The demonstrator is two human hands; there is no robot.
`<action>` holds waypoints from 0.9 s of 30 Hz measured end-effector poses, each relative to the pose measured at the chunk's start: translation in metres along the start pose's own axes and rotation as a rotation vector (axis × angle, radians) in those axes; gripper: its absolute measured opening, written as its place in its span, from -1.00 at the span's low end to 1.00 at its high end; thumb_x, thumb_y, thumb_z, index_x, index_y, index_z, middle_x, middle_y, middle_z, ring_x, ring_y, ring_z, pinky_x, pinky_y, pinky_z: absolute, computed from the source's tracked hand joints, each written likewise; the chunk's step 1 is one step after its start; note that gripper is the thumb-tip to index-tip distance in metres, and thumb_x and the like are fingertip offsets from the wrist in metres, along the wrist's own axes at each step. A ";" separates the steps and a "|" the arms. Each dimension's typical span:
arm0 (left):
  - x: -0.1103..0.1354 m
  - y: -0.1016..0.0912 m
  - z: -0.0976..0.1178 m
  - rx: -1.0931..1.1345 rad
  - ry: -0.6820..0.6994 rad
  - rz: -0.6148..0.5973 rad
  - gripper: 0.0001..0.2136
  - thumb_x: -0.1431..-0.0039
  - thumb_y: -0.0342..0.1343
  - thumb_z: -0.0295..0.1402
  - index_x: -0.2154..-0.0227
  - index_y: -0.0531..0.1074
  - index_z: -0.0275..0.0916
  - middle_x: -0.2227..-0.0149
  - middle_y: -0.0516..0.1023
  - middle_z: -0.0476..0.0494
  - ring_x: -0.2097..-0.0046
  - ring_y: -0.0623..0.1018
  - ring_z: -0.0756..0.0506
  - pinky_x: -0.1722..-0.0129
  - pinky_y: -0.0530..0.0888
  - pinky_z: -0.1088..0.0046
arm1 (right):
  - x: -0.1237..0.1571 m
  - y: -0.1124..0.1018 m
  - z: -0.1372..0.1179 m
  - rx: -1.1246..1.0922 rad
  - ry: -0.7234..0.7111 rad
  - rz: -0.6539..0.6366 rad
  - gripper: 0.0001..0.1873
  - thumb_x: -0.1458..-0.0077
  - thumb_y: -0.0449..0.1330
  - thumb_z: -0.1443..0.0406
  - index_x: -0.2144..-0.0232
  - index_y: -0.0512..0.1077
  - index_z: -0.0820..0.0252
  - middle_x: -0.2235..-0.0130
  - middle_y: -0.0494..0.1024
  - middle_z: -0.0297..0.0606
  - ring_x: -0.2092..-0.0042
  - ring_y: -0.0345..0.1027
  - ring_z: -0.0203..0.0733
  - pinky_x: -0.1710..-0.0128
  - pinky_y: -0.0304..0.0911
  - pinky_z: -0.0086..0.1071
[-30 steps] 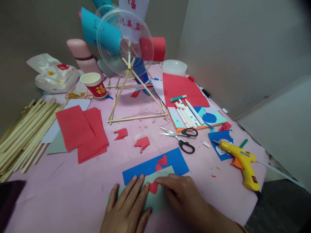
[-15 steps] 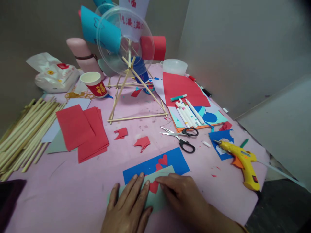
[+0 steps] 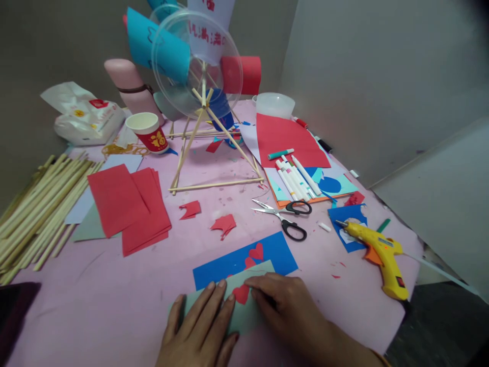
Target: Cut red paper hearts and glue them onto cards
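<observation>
Steadying grey paper (image 3: 244, 318): left hand (image 3: 198, 326) spread flat across it, lower centre, probably against slipping.
Red heart (image 3: 241, 294): on that paper, right hand (image 3: 288, 300) at its edge; cannot tell if pinching.

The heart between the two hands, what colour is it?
The heart is red; it shows in the head view.

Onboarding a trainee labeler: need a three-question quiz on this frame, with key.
1. What red shape lies on the grey-green sheet between the left hand and right hand?
2. True or false: the scissors lie with their blades apart.
3. The tip of the yellow glue gun is over: a) a red cup; b) blue paper; c) wooden sticks.

Key: 1. A heart. 2. True. 3. b.
</observation>
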State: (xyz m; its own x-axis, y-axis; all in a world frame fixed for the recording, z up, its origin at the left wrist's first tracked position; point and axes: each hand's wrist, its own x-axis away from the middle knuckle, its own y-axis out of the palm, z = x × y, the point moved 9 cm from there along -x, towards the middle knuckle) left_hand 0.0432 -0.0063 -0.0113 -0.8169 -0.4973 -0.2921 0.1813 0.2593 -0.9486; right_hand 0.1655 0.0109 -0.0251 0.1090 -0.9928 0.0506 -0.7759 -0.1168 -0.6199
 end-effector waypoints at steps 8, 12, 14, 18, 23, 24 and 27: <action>-0.001 0.000 0.000 -0.004 -0.003 -0.006 -0.68 -0.20 -0.04 -0.29 0.02 0.39 -0.18 -0.01 0.51 -0.18 0.01 0.49 -0.18 -0.04 0.16 0.19 | 0.001 -0.001 0.001 0.026 -0.003 0.003 -0.77 -0.13 0.03 0.39 0.32 0.48 0.05 0.27 0.60 -0.34 0.29 0.45 -0.24 0.27 0.27 -0.45; -0.001 0.000 -0.001 0.009 -0.020 -0.004 -0.69 -0.20 -0.05 -0.30 0.02 0.39 -0.16 -0.02 0.51 -0.17 0.00 0.48 -0.17 -0.03 0.19 0.22 | 0.000 -0.002 0.001 0.022 0.000 0.008 -0.77 -0.13 0.04 0.38 0.33 0.49 0.06 0.28 0.60 -0.34 0.29 0.45 -0.23 0.26 0.28 -0.44; 0.000 0.000 -0.002 0.008 -0.026 -0.003 -0.68 -0.20 -0.05 -0.29 0.01 0.38 -0.15 -0.03 0.50 -0.16 0.00 0.48 -0.16 -0.03 0.20 0.22 | 0.000 -0.001 0.000 0.013 0.000 0.004 -0.78 -0.13 0.04 0.38 0.34 0.48 0.06 0.27 0.60 -0.34 0.28 0.45 -0.23 0.26 0.28 -0.44; 0.001 0.000 0.000 0.009 -0.013 -0.003 -0.68 -0.20 -0.05 -0.30 0.01 0.38 -0.16 -0.03 0.50 -0.18 0.00 0.48 -0.18 -0.02 0.19 0.20 | 0.001 0.000 0.000 0.004 0.003 0.001 -0.78 -0.12 0.04 0.41 0.38 0.47 0.07 0.26 0.60 -0.34 0.27 0.45 -0.24 0.25 0.27 -0.45; 0.001 0.000 0.000 0.005 -0.008 -0.007 -0.68 -0.20 -0.05 -0.30 0.01 0.38 -0.18 -0.03 0.50 -0.19 0.00 0.48 -0.19 -0.01 0.19 0.17 | 0.001 0.001 0.000 0.009 0.004 -0.019 -0.78 -0.14 0.03 0.41 0.40 0.45 0.07 0.28 0.59 -0.35 0.28 0.44 -0.25 0.26 0.26 -0.45; 0.001 -0.001 0.000 0.004 -0.009 -0.006 -0.68 -0.20 -0.06 -0.30 0.01 0.38 -0.18 -0.03 0.50 -0.19 0.00 0.48 -0.19 0.00 0.19 0.17 | 0.001 0.001 0.000 0.010 0.006 -0.023 -0.78 -0.14 0.03 0.41 0.41 0.44 0.07 0.28 0.59 -0.36 0.28 0.44 -0.25 0.26 0.25 -0.45; 0.001 0.001 0.000 0.011 -0.015 -0.012 -0.68 -0.20 -0.06 -0.29 0.00 0.37 -0.16 -0.04 0.49 -0.17 -0.01 0.48 -0.18 0.00 0.20 0.19 | -0.001 0.000 0.001 0.014 0.007 -0.027 -0.78 -0.13 0.03 0.41 0.43 0.44 0.08 0.28 0.59 -0.36 0.28 0.43 -0.25 0.26 0.25 -0.45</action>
State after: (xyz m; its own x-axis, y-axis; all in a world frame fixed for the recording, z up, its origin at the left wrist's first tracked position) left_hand 0.0423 -0.0068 -0.0122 -0.8109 -0.5126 -0.2824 0.1774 0.2444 -0.9533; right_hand 0.1658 0.0121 -0.0255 0.1253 -0.9895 0.0727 -0.7641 -0.1430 -0.6290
